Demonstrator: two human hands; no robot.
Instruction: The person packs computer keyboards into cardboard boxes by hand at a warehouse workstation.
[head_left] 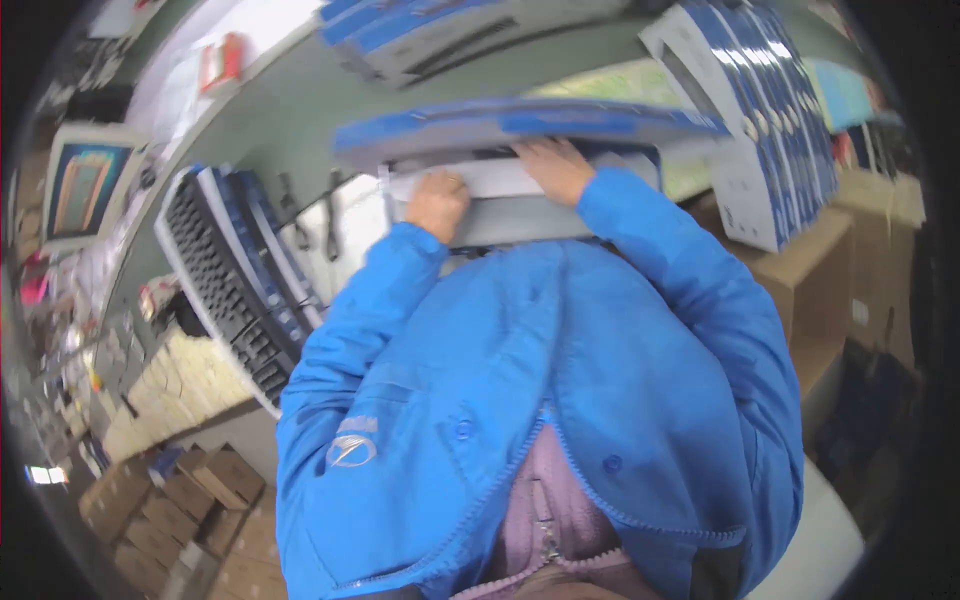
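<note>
A long blue-and-white carton lies open on the green workbench in front of me, its blue lid raised. Inside it sits a white wrapped item. My left hand rests on the left part of this white item, fingers bent. My right hand lies flat on it just under the raised lid, fingers reaching inside the carton. Both arms wear blue jacket sleeves. Whether either hand grips anything is not clear.
Black keyboards lie stacked at the left. Upright blue-and-white cartons stand in a row at the right, more lie behind. Brown cardboard boxes sit right of me, others on the floor at lower left.
</note>
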